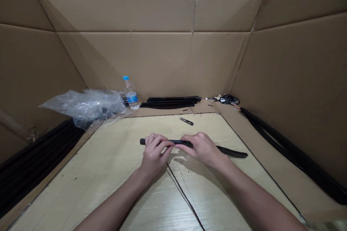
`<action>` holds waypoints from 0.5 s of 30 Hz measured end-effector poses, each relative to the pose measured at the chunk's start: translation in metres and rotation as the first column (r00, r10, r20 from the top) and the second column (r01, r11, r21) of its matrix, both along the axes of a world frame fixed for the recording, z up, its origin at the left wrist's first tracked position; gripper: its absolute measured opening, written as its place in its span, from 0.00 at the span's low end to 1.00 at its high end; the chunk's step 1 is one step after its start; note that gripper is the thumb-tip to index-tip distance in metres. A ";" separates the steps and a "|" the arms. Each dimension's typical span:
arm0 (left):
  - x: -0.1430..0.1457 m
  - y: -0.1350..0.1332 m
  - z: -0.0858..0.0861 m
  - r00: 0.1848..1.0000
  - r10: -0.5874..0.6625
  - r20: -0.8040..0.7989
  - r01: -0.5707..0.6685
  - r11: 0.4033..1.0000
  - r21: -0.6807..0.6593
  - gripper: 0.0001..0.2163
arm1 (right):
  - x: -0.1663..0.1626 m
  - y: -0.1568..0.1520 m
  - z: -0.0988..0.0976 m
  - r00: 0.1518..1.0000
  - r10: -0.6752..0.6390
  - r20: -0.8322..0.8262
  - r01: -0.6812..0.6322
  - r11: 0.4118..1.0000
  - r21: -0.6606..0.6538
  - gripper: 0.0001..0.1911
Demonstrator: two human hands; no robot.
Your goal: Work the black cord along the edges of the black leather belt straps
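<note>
Both my hands grip one long black rubber strip [233, 152] that lies across the middle of the wooden tabletop [114, 173]. My left hand [153, 152] is closed on it near its left end. My right hand [201, 148] is closed on it just to the right, fingers curled over the top. The strip's right end sticks out past my right wrist. A thin black cord [184, 195] runs from under my hands toward me.
Small snips [186, 121] lie beyond my hands. At the back stand a water bottle [131, 94], a crumpled clear plastic bag [86, 106] and a stack of black strips [170, 102]. More black strips lie along the left [32, 162] and right [292, 151]. Cardboard walls [162, 43] enclose everything.
</note>
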State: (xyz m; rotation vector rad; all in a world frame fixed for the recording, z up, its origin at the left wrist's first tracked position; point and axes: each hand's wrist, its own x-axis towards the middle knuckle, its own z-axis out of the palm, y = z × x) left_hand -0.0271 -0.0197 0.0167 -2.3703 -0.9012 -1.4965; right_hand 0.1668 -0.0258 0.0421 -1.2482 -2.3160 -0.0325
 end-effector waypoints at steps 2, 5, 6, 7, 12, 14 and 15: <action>0.000 0.000 0.000 1.000 0.001 0.001 0.000 1.000 -0.002 0.03 | 0.000 0.000 0.000 1.000 -0.001 -0.001 0.001 1.000 0.006 0.18; 0.000 0.000 0.000 1.000 -0.008 0.004 0.008 1.000 -0.007 0.03 | 0.000 0.001 -0.001 1.000 0.002 -0.010 -0.002 1.000 -0.001 0.17; 0.000 0.000 -0.001 1.000 -0.011 0.003 0.011 1.000 -0.010 0.03 | 0.000 0.000 -0.001 1.000 0.000 -0.012 0.000 1.000 -0.004 0.17; 0.000 0.000 -0.001 1.000 -0.012 0.002 0.012 1.000 -0.012 0.03 | 0.000 0.000 0.000 1.000 -0.004 -0.013 0.003 1.000 -0.005 0.17; -0.001 0.000 -0.001 1.000 0.001 -0.012 -0.001 1.000 -0.007 0.03 | 0.000 0.000 0.000 1.000 -0.006 -0.012 0.006 1.000 -0.013 0.17; -0.001 0.000 -0.001 1.000 0.002 -0.016 -0.002 1.000 -0.007 0.03 | 0.000 0.001 -0.001 1.000 -0.018 -0.003 0.018 1.000 -0.019 0.17; -0.001 0.000 -0.001 1.000 -0.005 -0.017 0.004 1.000 -0.010 0.02 | 0.001 0.001 -0.001 1.000 -0.027 0.008 0.028 0.999 -0.018 0.17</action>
